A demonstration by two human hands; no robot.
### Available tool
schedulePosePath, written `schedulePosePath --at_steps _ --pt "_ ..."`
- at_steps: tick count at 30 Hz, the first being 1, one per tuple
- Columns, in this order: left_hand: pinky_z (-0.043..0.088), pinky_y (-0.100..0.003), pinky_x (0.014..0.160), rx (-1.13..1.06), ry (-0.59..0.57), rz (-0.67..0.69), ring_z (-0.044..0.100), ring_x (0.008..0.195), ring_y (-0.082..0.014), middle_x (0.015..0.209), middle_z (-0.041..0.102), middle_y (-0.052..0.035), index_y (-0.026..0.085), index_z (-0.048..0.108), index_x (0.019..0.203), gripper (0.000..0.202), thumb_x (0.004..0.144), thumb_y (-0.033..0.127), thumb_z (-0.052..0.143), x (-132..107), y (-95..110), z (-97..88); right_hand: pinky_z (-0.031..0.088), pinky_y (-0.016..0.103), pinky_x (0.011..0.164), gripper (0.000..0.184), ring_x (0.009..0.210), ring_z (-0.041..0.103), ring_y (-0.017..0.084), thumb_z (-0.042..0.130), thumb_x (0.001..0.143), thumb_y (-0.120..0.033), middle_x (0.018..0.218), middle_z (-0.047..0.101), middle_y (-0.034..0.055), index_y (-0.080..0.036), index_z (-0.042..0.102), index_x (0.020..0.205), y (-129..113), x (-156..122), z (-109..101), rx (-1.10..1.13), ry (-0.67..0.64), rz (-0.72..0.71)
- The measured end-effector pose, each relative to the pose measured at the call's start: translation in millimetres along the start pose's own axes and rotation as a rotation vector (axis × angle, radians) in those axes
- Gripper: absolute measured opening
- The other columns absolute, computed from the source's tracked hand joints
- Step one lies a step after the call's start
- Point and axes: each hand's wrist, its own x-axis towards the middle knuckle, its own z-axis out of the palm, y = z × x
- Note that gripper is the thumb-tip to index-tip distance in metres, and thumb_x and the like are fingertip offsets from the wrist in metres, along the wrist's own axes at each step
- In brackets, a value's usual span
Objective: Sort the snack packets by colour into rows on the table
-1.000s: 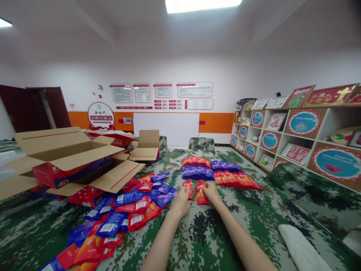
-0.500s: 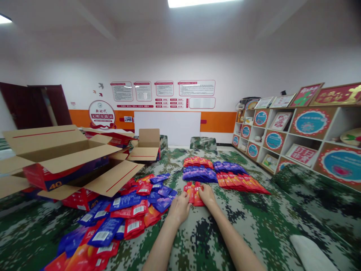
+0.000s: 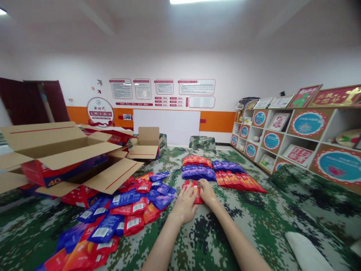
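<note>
Two red packets (image 3: 199, 199) lie side by side on the camouflage cloth in front of me, largely hidden by my hands. My left hand (image 3: 184, 203) rests flat over them, its fingers stretched out. At their right edge, my right hand (image 3: 208, 194) has its fingers curled against the right-hand red packet; the fingertips are partly hidden. Just beyond are overlapping rows: purple packets (image 3: 197, 173) with red ones (image 3: 196, 162) behind. To their right, another purple row (image 3: 228, 166) lies behind a red-orange row (image 3: 238, 181).
A loose heap of blue and red packets (image 3: 128, 198) spreads left of my hands. Opened cardboard boxes (image 3: 79, 158) with raised flaps stand behind it. A white object (image 3: 306, 250) lies at the lower right. White shelves (image 3: 304, 135) line the right side.
My left hand has gone from pinching the red packets' edge to lying flat over them. My right hand has shifted slightly up, with its fingers now at the packets' right edge.
</note>
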Motion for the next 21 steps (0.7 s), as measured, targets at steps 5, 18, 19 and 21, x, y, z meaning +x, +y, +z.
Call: schedulePosePath --at_steps 5,18,19,21 --pt "0.015 -0.043 0.109 -0.068 -0.109 0.014 0.018 0.132 -0.0228 0.142 0.029 -0.0034 0.026 0.037 0.130 0.049 0.082 0.038 0.044 -0.2 3.3 12.7 0.037 0.032 0.096 0.042 0.107 0.052 0.018 0.035 0.074 -0.008 0.113 0.060 0.0095 -0.015 0.061 0.107 -4.7 0.7 0.9 0.004 -0.107 -0.064" --pt "0.020 -0.043 0.106 -0.151 -0.164 0.119 0.030 0.126 -0.0228 0.138 0.035 -0.0023 0.028 0.037 0.130 0.052 0.080 0.038 0.048 -0.8 -6.9 -0.3 0.027 0.032 0.104 0.045 0.120 0.042 0.020 0.028 0.088 -0.029 0.126 0.051 0.0131 -0.009 0.054 0.120 -7.0 -0.7 6.9 -0.127 -0.314 -0.137" --pt "0.020 -0.042 0.106 -0.155 -0.162 0.120 0.030 0.127 -0.0228 0.138 0.035 -0.0023 0.028 0.037 0.130 0.052 0.080 0.038 0.048 -0.8 -7.8 0.4 0.027 0.031 0.104 0.046 0.120 0.041 0.019 0.027 0.089 -0.029 0.127 0.050 0.0126 -0.009 0.053 0.121 -5.5 -0.4 7.1 -0.129 -0.323 -0.140" --pt "0.019 -0.042 0.107 -0.158 -0.152 0.119 0.028 0.127 -0.0224 0.138 0.035 -0.0021 0.027 0.037 0.130 0.052 0.081 0.038 0.047 -1.0 -9.1 2.7 0.025 0.031 0.105 0.047 0.122 0.039 0.018 0.026 0.089 -0.030 0.129 0.048 0.0117 -0.010 0.051 0.123 -2.4 -0.2 8.0 -0.123 -0.334 -0.152"
